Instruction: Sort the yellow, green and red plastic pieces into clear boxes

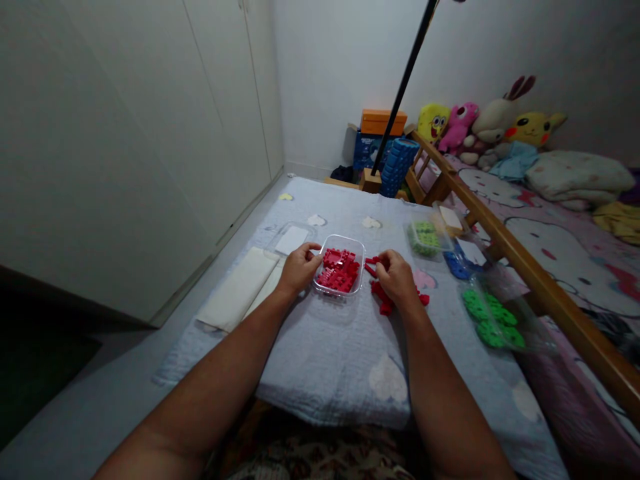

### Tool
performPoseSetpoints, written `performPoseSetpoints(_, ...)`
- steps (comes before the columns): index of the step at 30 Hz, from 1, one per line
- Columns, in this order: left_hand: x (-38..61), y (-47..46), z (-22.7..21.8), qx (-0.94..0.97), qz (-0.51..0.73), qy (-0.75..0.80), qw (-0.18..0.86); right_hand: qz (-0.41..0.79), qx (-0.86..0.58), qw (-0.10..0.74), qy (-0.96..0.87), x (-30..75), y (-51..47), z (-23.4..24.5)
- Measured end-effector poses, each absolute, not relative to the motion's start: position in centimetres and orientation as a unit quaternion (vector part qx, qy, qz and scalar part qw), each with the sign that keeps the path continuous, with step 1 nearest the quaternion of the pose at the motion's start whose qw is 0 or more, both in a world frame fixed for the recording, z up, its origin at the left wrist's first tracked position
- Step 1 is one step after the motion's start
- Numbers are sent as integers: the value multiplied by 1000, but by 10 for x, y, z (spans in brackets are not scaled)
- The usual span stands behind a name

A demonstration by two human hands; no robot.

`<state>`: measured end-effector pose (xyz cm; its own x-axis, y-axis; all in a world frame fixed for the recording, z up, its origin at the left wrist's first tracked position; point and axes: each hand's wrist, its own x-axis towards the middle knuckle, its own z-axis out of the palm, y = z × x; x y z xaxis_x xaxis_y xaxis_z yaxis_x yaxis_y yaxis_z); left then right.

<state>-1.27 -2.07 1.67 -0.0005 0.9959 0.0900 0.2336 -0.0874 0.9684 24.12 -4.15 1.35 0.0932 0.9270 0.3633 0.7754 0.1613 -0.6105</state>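
A clear plastic box [356, 245] holding several red bricks [339, 269] sits on a pale blue quilt [325, 347]. My left hand [299, 267] curls against the box's left rim, fingers closed on its edge. More loose red bricks [383, 303] lie to the right of the box. Over that pile rests my right hand [397, 277], fingers bent down and closed on a red brick; the pinch itself is mostly hidden by the hand.
A clear lid [293, 239] and white paper [237, 290] lie left of the box. Right of it are a box of light green bricks [424, 238], blue bricks [456, 265], a bag of green bricks [493, 319]. A wooden bed rail [540, 277], plush toys [493, 120] and a black pole [403, 87] stand behind.
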Motion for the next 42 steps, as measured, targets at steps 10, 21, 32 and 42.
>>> performPoseSetpoints(10,-13,-19,13,572,465,537,409,163,-628,412,-640,237,-45,18)
performPoseSetpoints(21,-14,-19,13,583,462,534,401,180,-574,470,-646,222,-50,26)
performPoseSetpoints(32,-14,-18,11,577,465,537,404,146,-546,399,-722,204,-58,35)
performPoseSetpoints(42,-15,-17,10,586,460,533,400,106,-581,365,-720,197,-56,32)
